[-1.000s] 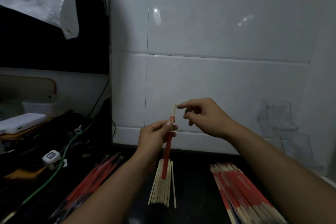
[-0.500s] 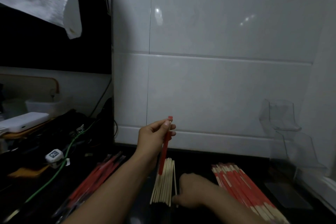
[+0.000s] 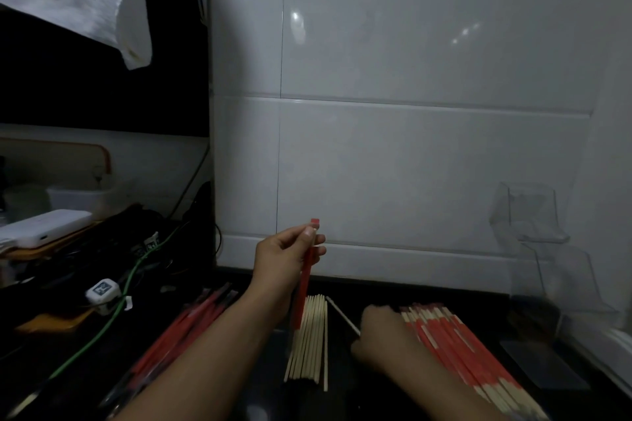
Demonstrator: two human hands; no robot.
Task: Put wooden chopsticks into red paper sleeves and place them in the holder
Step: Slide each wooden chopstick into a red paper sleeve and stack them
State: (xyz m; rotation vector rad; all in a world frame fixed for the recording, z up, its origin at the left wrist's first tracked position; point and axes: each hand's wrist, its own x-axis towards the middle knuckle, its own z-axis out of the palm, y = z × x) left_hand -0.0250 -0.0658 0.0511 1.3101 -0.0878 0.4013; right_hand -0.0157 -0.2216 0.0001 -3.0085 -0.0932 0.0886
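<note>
Centre frame: we saw the left hand (image 3: 285, 255) pinching a red paper sleeve (image 3: 306, 272) near its top, held nearly upright above the bare chopsticks (image 3: 309, 340). Lower centre-right: the right hand (image 3: 379, 331), fingers curled, gripped one chopstick (image 3: 342, 315) off the counter, beside the sleeved pile (image 3: 458, 349). Clear holder (image 3: 528, 215) stood at right.

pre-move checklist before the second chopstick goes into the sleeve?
1. Left hand holds the sleeve upright: ok.
2. Sleeve mouth open at top: cannot tell.
3. Right hand has picked one loose chopstick: ok, it pinches its near end.
4. Picked chopstick clear of the bare pile: ok, it angles away.
5. Holder unobstructed: ok, it looks empty.
6. First chopstick seated in sleeve: cannot tell.
</note>
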